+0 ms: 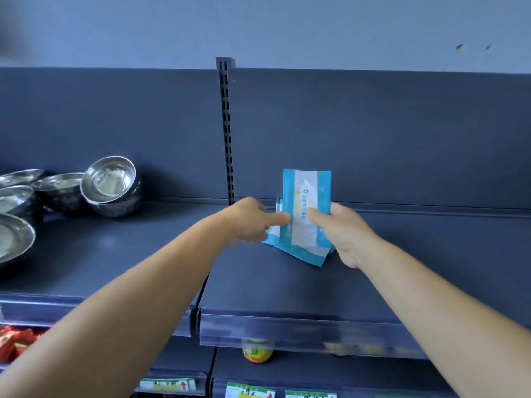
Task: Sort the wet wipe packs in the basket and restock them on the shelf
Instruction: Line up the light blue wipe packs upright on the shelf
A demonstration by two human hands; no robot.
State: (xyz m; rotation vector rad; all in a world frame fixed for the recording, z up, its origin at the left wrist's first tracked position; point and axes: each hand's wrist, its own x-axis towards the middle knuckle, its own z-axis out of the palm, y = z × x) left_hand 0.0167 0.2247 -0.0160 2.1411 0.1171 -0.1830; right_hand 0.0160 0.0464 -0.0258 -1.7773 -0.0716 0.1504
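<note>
Steel bowls (107, 182) sit stacked at the left of the dark shelf (373, 271), well apart from the work. A slotted upright post (227, 133) rises behind. The left hand (247, 222) pinches the left edge of the wet wipe packs (306, 216); the right hand (342, 231) grips their right side. The packs are blue with a white centre band, the front one upright, others crumpled beneath, low on the shelf.

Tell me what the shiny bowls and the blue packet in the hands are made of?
The bowls look like polished metal, probably stainless steel: silvery, with mirror-like reflections inside. The wet wipe pack looks like thin soft plastic film, glossy blue and white: it creases and bends where the left hand and right hand pinch it.
</note>
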